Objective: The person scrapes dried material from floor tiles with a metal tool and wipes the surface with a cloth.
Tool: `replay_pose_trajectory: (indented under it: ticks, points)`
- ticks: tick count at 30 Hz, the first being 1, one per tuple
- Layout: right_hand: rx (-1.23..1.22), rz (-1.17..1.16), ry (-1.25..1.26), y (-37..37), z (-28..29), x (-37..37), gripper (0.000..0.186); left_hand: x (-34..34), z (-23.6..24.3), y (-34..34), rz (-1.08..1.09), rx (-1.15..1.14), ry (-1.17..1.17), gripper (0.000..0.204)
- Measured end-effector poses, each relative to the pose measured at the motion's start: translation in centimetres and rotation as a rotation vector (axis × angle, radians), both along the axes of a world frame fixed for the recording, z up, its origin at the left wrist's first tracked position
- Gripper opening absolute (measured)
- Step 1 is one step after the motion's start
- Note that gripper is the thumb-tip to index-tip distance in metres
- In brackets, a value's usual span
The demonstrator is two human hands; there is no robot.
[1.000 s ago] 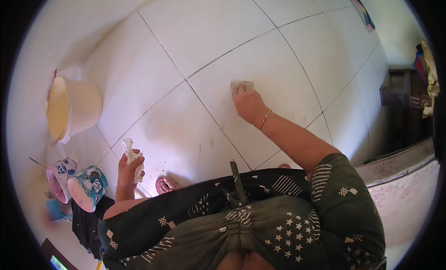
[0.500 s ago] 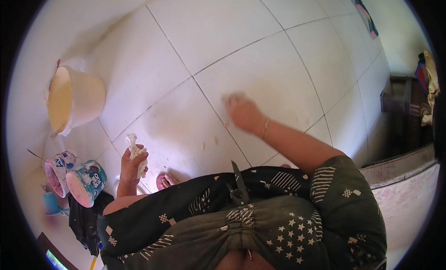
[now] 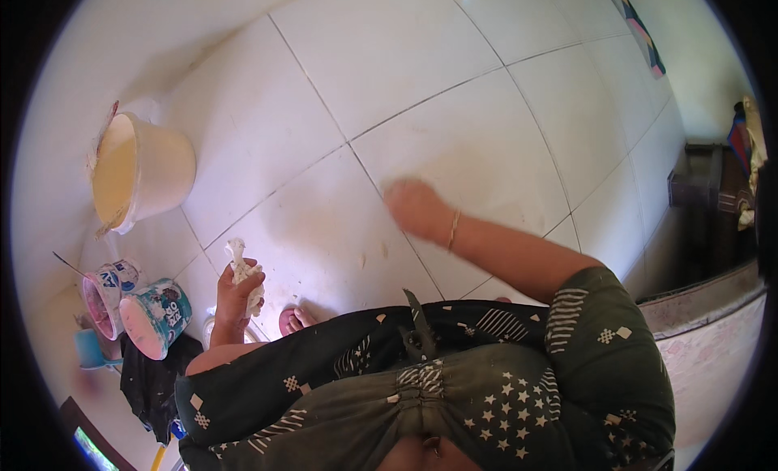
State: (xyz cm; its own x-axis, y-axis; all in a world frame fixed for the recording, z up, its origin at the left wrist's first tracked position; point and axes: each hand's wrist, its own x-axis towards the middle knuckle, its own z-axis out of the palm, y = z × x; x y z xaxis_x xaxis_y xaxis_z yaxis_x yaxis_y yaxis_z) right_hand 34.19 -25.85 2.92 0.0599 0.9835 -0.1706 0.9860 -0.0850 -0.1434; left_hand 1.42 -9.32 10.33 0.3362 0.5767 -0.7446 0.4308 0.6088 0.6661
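"Pointing which way, the rag [image 3: 240,264]?"

"Toward the top. It is at the lower left of the frame, its long axis nearly upright, the narrow upper end leaning slightly left and the lower end slightly right."

"What can't you make out?"

"Part of its middle, covered by the fingers of the left hand [image 3: 232,299]. The right hand [image 3: 417,209], around the centre of the frame, is blurred, so its fingertips and anything beneath them are lost. At the lower left the dark rim cuts off a screen [image 3: 93,443]. Below the centre, the dress [image 3: 454,333] hides most of one foot [image 3: 293,319]; little more than the toes shows."

"And the fingers?"

"The left ones are clamped around the rag, which bulges out above and below the grip. The right ones look bent, over the floor [image 3: 454,131], near a tile line. Whether they are together or apart, or hold or touch anything, I cannot tell."
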Motion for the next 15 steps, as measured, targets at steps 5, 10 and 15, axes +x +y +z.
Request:
replay_pose_trajectory:
  ticks: [5, 10, 15]
  points:
    - [0.059, -0.137, -0.102, 2.7, 1.4, 2.1, 0.017, -0.2, 0.2, -0.5, -0.013, -0.024, 0.009, 0.028]
    - [0.008, -0.063, 0.036, 1.4, 0.8, -0.7, 0.015, 0.1, 0.3, -0.1, -0.018, 0.016, 0.032, 0.028]
    - [0.241, -0.224, -0.505, -0.1, -2.1, 2.5, 0.011, -0.8, -0.4, -0.4, 0.004, -0.020, 0.033, 0.028]
